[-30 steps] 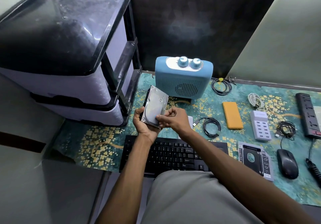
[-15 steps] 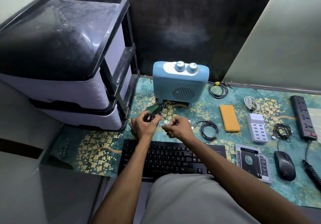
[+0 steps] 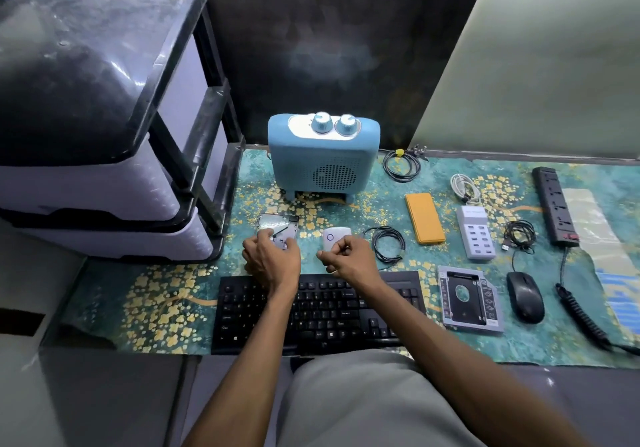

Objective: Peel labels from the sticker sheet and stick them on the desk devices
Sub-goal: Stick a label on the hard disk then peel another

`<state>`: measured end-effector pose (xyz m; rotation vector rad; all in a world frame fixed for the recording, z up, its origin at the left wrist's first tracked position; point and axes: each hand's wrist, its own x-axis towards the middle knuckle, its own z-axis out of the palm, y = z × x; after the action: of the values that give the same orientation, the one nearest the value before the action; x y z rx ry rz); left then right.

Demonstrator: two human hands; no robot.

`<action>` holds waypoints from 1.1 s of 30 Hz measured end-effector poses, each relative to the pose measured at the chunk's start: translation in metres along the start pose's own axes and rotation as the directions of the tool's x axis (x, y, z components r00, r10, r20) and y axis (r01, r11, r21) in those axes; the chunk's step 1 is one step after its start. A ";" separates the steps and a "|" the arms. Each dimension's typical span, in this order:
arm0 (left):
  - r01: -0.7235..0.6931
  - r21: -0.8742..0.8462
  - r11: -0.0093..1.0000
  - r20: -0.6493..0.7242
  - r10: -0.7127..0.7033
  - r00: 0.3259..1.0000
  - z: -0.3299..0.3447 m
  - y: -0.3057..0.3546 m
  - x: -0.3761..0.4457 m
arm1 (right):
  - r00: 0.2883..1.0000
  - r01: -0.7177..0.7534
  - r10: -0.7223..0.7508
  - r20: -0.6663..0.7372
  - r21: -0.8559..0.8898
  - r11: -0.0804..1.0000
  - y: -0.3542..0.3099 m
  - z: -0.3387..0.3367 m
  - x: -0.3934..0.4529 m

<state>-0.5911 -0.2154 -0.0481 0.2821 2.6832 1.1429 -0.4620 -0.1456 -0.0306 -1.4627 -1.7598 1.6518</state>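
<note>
- On the teal floral desk mat (image 3: 173, 294), just beyond the far left corner of the black keyboard (image 3: 318, 311), a bare hard drive (image 3: 277, 226) lies flat with its metal face up.
- The left hand (image 3: 272, 261) rests palm-down on the near edge of that drive, fingers curled over it and touching it; whether they actually grip it I cannot tell.
- The right hand (image 3: 346, 259) hovers just right of the left, thumb and forefinger pinched together; whatever sits between them is too small to make out.
- Just beyond the right hand's knuckles lies a small white device (image 3: 334, 237) with a round ring mark, flat on the mat.
- Behind both hands stands a blue fan heater (image 3: 322, 159) with two knobs on top, upright at the far edge.
- Right of the white device is a coiled black cable (image 3: 388, 244), then an orange power bank (image 3: 424, 218), then a white multi-port USB charger (image 3: 475, 231).
- Near the keyboard's right end sit a drive caddy (image 3: 469, 299) and a black mouse (image 3: 524, 296).
- A black power strip (image 3: 554, 205) lies at the far right.
- A light sheet (image 3: 595, 224) lies right of the power strip; it is too blurred to tell whether it is the sticker sheet.
- A plastic drawer unit (image 3: 104, 134) fills the left side.
</note>
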 end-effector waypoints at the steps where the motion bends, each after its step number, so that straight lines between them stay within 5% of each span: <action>1: -0.016 -0.047 0.999 -0.001 0.016 1.000 0.005 0.001 -0.005 | 1.000 0.003 -0.003 -0.028 -0.007 1.000 0.005 -0.004 -0.004; 14: -0.123 -0.016 0.992 0.081 0.124 0.989 0.070 0.044 -0.113 | 0.962 -0.013 0.044 -0.270 0.114 0.993 0.068 -0.117 -0.033; 20: -0.277 -0.032 0.960 0.125 0.278 0.952 0.146 0.114 -0.218 | 0.905 0.020 0.050 -0.422 0.160 0.987 0.107 -0.247 -0.039; 28: -0.373 -0.161 0.914 0.484 0.402 0.777 0.247 0.188 -0.353 | 0.689 -0.096 0.227 -0.689 0.224 0.970 0.176 -0.422 -0.057; 33: -0.309 -0.240 0.920 0.783 0.372 0.498 0.272 0.222 -0.417 | 0.420 -0.104 0.402 -0.814 0.397 0.912 0.222 -0.485 -0.075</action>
<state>-0.0978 0.0157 -0.0214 1.0868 1.7575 0.8528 0.0503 0.0170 -0.0583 -1.9762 -0.6655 0.8170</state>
